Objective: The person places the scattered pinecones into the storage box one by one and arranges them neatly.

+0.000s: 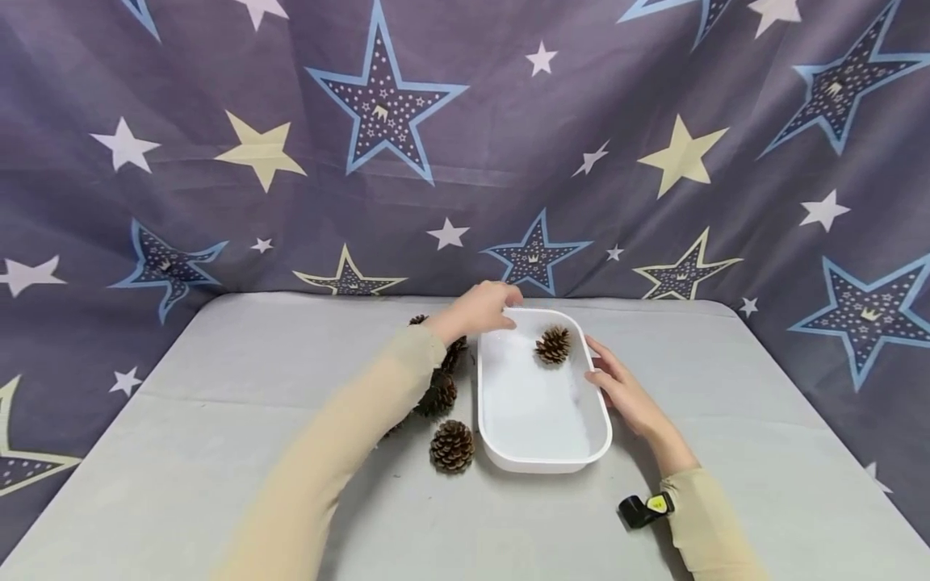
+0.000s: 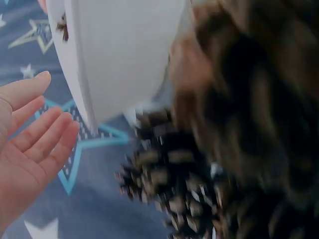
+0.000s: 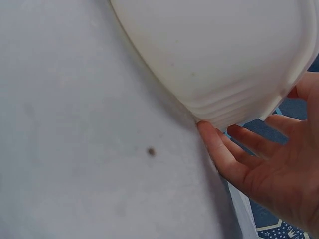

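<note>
A white plastic basin (image 1: pixel 538 466) stands on the table with one pine cone (image 1: pixel 553 345) inside, toward its far end. My left hand (image 1: pixel 483 309) is over the basin's far left corner. In the left wrist view its fingers (image 2: pixel 47 139) are extended and apart from the basin wall, holding nothing. My right hand (image 1: pixel 621 391) holds the basin's right side, thumb at the rim and fingers against the outer wall (image 3: pixel 219 94). Several pine cones (image 1: pixel 438 394) lie left of the basin, partly hidden by my left arm. Another pine cone (image 1: pixel 452 446) sits near its front left corner.
A pale grey cloth covers the table (image 1: pixel 726 420). Behind it hangs a dark curtain (image 1: pixel 552 145) with stars. A black strap device (image 1: pixel 643 510) is on my right wrist, close to the tabletop.
</note>
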Demonstrator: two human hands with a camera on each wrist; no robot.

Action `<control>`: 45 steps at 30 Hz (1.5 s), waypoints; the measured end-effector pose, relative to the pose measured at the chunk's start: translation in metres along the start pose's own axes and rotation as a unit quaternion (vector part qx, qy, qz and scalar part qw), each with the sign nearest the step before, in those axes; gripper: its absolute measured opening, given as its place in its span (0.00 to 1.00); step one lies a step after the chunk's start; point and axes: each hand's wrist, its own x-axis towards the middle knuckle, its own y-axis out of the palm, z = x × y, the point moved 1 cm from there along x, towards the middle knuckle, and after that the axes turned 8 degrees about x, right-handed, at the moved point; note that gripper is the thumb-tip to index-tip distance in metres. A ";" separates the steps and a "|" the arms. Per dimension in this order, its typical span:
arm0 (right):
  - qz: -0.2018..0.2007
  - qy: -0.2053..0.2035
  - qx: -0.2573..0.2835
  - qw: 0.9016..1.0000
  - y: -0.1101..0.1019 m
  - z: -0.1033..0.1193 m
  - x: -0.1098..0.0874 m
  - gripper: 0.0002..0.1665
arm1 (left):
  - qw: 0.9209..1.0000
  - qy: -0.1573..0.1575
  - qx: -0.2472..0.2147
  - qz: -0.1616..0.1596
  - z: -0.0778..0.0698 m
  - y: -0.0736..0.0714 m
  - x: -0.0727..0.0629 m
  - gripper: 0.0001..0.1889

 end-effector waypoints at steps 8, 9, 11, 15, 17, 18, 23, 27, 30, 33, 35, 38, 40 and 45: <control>0.001 -0.002 -0.001 1.000 -0.001 0.000 -0.001 0.36 | 0.998 -0.047 -0.012 -0.038 0.024 -0.016 -0.016 0.18; 0.002 -0.002 -0.001 1.000 -0.001 0.000 -0.002 0.36 | 0.998 -0.053 -0.014 -0.043 0.027 -0.016 -0.018 0.17; 0.003 -0.003 0.001 1.000 -0.001 -0.001 -0.002 0.36 | 0.996 -0.066 -0.020 -0.050 0.034 -0.016 -0.021 0.17; 0.004 -0.004 0.005 1.000 0.000 -0.001 -0.003 0.36 | 0.995 -0.081 -0.021 -0.050 0.047 -0.010 -0.027 0.18; 0.005 -0.004 0.005 1.000 0.001 -0.002 -0.003 0.36 | 0.995 -0.087 -0.020 -0.044 0.052 -0.006 -0.029 0.20; 0.005 -0.003 0.005 1.000 0.001 -0.002 -0.003 0.36 | 0.995 -0.090 -0.018 -0.042 0.054 -0.004 -0.031 0.20; 0.005 -0.001 0.005 1.000 0.002 -0.003 -0.003 0.36 | 0.994 -0.107 -0.023 -0.026 0.063 0.005 -0.037 0.25; 0.005 -0.003 0.007 1.000 0.001 -0.002 -0.003 0.36 | 0.993 -0.114 -0.040 -0.019 0.069 0.009 -0.037 0.27; 0.005 -0.003 0.008 1.000 0.000 -0.002 -0.004 0.35 | 0.991 -0.119 -0.056 -0.014 0.071 0.012 -0.037 0.28; 0.006 -0.004 0.009 1.000 0.000 -0.002 -0.003 0.35 | 0.991 -0.120 -0.062 -0.003 0.072 0.013 -0.037 0.29; 0.005 -0.004 0.010 1.000 0.000 -0.002 -0.003 0.35 | 0.991 -0.117 -0.062 0.005 0.071 0.013 -0.037 0.30; 0.003 -0.003 0.010 1.000 -0.001 -0.002 -0.002 0.35 | 0.992 -0.111 -0.056 0.013 0.070 0.013 -0.036 0.30; 0.002 -0.003 0.010 1.000 -0.001 -0.001 -0.001 0.35 | 0.992 -0.112 -0.054 0.017 0.069 0.012 -0.036 0.31; 0.004 -0.002 0.011 1.000 -0.001 0.000 -0.001 0.35 | 0.990 -0.125 -0.052 0.027 0.069 0.013 -0.035 0.30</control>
